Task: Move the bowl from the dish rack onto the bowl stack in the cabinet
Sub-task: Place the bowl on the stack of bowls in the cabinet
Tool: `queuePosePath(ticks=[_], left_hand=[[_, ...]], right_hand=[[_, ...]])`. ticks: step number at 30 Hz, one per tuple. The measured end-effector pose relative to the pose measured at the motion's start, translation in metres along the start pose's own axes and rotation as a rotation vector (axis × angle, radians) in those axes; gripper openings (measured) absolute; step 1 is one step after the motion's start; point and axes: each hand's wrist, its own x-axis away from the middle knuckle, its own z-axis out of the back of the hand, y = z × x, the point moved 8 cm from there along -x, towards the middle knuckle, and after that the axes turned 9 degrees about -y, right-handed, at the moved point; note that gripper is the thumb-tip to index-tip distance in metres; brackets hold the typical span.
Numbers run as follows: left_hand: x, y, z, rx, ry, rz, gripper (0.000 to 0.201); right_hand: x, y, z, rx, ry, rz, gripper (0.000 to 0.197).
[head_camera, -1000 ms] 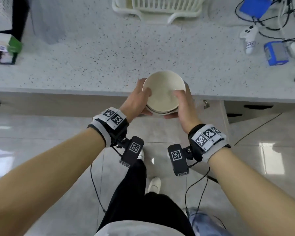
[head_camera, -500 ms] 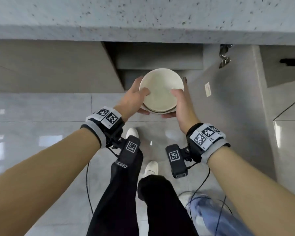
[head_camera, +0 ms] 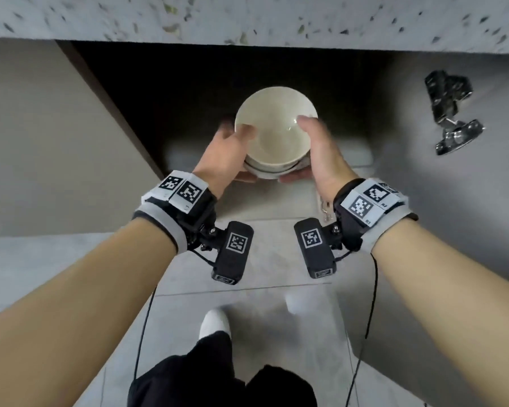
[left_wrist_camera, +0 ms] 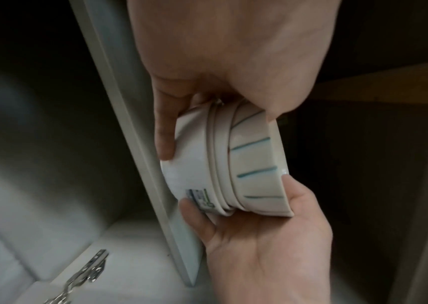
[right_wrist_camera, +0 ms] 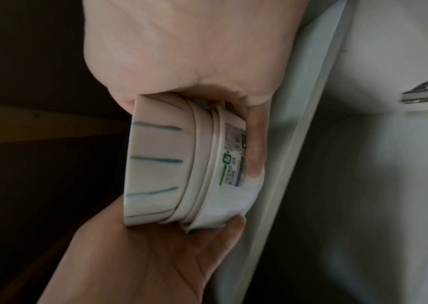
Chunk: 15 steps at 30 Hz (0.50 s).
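Below the worktop [head_camera: 247,19] edge, my left hand [head_camera: 224,154] and right hand [head_camera: 323,154] clasped opposite sides of the bowl stack [head_camera: 274,133], which had dropped from worktop height to the open cabinet [head_camera: 188,83] mouth, so only setting it inside remained.

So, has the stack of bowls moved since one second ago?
Yes. The stack of bowls went from level with the countertop edge down to the open cabinet below it.
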Motion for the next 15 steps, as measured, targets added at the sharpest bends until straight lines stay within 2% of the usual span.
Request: queuePosePath(ticks=[3, 5, 6, 9, 12, 15], left_hand=[[-0.03, -0.002, 0.003, -0.007, 0.057, 0.004, 0.035], [-0.042, -0.007, 0.004, -0.004, 0.069, 0.009, 0.035], [-0.053, 0.0, 0.003, -0.005, 0.081, -0.07, 0.035], [-0.063, -0.003, 0.003, -0.007, 0.067, -0.051, 0.03], [-0.07, 0.0, 0.003, -0.03, 0.077, -0.112, 0.031], [-0.072, 0.007, 0.002, -0.072, 0.088, -0.128, 0.032]], right_hand=[[-0.035, 0.006, 0.003, -0.045, -0.014, -0.027, 0.055], [-0.048, 0.013, 0.007, -0.079, -0.021, -0.031, 0.051], [-0.061, 0.007, 0.011, -0.077, -0.024, 0.047, 0.05], [-0.074, 0.005, 0.013, -0.024, -0.025, 0.038, 0.048], [-0.085, 0.002, 0.015, -0.035, -0.014, 0.05, 0.042], [-0.09, -0.006, 0.013, -0.026, -0.023, 0.048, 0.044]])
